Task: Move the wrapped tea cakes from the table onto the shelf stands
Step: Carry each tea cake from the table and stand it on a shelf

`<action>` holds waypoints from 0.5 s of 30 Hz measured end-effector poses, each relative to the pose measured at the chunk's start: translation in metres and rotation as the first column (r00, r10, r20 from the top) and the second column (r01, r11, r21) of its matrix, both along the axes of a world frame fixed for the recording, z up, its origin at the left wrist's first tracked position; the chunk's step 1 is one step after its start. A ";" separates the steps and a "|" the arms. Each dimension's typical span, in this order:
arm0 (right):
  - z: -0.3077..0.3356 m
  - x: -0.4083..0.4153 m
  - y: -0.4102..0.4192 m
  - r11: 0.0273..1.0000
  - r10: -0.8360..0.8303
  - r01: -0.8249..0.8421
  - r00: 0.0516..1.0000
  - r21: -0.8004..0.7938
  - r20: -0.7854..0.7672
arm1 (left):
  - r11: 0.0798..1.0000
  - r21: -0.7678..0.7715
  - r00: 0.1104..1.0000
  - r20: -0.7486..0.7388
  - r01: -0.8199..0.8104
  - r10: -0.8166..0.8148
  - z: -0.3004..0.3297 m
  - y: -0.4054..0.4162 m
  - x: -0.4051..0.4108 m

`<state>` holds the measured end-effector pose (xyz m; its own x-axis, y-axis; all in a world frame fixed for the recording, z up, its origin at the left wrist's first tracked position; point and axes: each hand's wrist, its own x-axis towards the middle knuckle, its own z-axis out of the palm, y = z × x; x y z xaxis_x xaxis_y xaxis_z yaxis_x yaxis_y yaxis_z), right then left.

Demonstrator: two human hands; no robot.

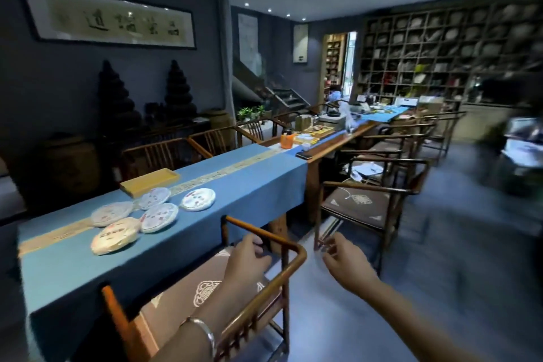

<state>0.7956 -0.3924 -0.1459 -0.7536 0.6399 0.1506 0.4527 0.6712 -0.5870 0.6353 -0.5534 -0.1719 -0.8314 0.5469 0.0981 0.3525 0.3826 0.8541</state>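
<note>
Tea cakes, five of them in their paper wrappers, lay close together on the blue cloth that covered the long counter. Some of them touched or leaned on each other. One sat a little apart on the right side of the group. A flat wooden tray lay just behind them.

You held nothing. Your left hand hung over the wooden chair by the counter, with its fingers loosely bent and nothing in them. Your right hand was out over the floor, fingers loose too, and it gripped nothing.

The big wall shelf with all its little boxes stood far off across the room, well apart from the cakes. It was too blurry to tell if any stands on it were filled.

So I think the job was at its start or between trips. All five cakes you could see were not yet moved. You would need to reach left for a cake, pick it up, and carry it over to the shelf.
</note>
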 end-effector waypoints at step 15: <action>-0.017 0.054 0.255 0.951 -0.301 0.303 0.952 -0.052 0.053 | 0.915 -0.093 0.918 -0.031 0.392 -0.396 -0.010 0.322 -0.009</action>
